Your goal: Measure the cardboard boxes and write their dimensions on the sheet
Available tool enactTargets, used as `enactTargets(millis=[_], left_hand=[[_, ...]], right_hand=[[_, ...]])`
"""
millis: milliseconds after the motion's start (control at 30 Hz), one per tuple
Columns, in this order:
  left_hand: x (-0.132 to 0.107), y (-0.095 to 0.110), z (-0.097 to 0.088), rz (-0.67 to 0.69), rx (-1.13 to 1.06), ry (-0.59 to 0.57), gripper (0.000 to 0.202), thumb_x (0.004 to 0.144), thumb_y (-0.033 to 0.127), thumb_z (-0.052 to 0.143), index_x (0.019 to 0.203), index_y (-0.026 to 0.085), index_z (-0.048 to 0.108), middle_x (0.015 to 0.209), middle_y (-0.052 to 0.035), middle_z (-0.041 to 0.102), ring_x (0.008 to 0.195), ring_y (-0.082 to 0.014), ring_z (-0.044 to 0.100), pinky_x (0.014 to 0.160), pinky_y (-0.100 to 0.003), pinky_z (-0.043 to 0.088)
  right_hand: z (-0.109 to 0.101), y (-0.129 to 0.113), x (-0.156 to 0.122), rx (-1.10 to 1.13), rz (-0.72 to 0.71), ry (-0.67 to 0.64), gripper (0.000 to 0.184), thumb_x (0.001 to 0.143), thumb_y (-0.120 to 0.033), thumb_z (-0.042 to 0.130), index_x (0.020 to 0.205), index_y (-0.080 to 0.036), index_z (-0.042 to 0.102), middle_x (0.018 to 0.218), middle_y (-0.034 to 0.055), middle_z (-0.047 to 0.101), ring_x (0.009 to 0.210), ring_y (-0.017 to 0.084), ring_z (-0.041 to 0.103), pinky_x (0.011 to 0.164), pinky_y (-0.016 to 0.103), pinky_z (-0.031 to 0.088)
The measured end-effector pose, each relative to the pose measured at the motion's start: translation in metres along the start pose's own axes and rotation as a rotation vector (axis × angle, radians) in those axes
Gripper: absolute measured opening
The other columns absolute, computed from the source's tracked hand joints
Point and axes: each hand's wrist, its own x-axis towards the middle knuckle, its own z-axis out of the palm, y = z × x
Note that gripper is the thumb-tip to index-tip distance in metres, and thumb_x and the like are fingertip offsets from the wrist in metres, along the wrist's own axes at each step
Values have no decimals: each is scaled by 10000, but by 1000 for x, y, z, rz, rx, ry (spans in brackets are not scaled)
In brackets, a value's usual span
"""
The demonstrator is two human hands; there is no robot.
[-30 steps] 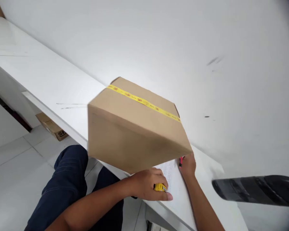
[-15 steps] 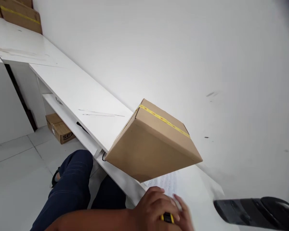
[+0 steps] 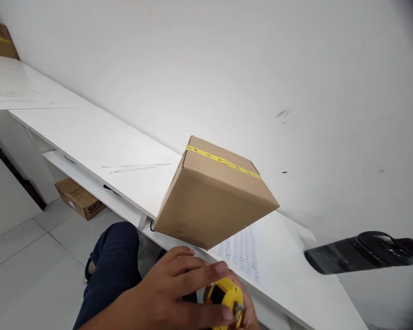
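Note:
A yellow and black tape measure with a metal tip is between my two hands at the bottom of the view. My left hand reaches across from the left, its thumb and a finger round the near side of the tape measure. Behind and to the right, my right hand grips it too, mostly hidden. Just beyond them stands a closed cardboard box with yellow tape along its top. It rests on the white desk, and neither hand touches it.
Right of the box lies a printed sheet. A dark bottle stands at the right. More boxes sit at the far left end, and another carton lies on the floor under the desk. A white wall runs behind.
My hands have moved up and the left one has spread its fingers round the tape measure, which now shows more. The view has shifted, so the box appears slightly further left and the bottle higher.

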Motion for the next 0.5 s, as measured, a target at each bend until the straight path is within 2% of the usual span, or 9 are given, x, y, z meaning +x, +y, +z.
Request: enactTargets(millis=[67,133,200,267,333,367,500], left_hand=[[-8,-9,-25,-38,5,160,422,935,527,654,1345,428,638,1429,-49,646,1086,-244,691,1011,-435,566],[-11,-27,-53,-106,18,372,343,966,527,607,1290,447,685,1387,5,640,1025,-222,681,872,-416,604],[-4,-52,-86,-199,31,523,198,953,421,663,1125,451,757,1126,44,695,935,-196,660,755,-386,582],[12,-77,-116,-342,10,563,69,909,373,717,898,399,780,887,47,670,817,-170,619,664,-357,518],[30,-97,-140,-438,-30,572,174,909,404,709,768,308,744,809,27,635,749,-143,566,611,-330,449],[40,-105,-148,-445,-48,589,225,912,420,704,740,277,726,797,11,623,737,-140,550,597,-326,420],[68,-117,-160,-370,-120,650,194,862,416,774,775,250,725,759,-15,603,713,-153,529,623,-369,388]], right_hand=[[-17,-15,14,76,-42,84,566,448,-693,867,954,-465,760,854,31,791,586,321,729,398,372,488],[-39,-39,34,131,-159,250,632,600,-790,774,1087,-387,756,909,74,782,678,300,743,471,369,543],[-59,-70,57,125,-341,475,582,754,-744,715,1167,-335,733,1056,97,757,818,265,736,619,374,595],[-71,-100,81,115,-522,618,520,810,-685,718,1201,-342,723,1141,75,714,896,222,703,715,350,593],[-76,-124,101,130,-639,652,483,813,-624,762,1207,-346,727,1137,49,686,856,179,666,689,306,568],[-76,-133,109,144,-672,641,471,817,-595,775,1212,-342,729,1115,41,679,819,163,647,657,287,552],[-70,-146,131,202,-716,584,449,853,-553,766,1246,-341,721,1065,24,675,745,128,613,599,254,513]])
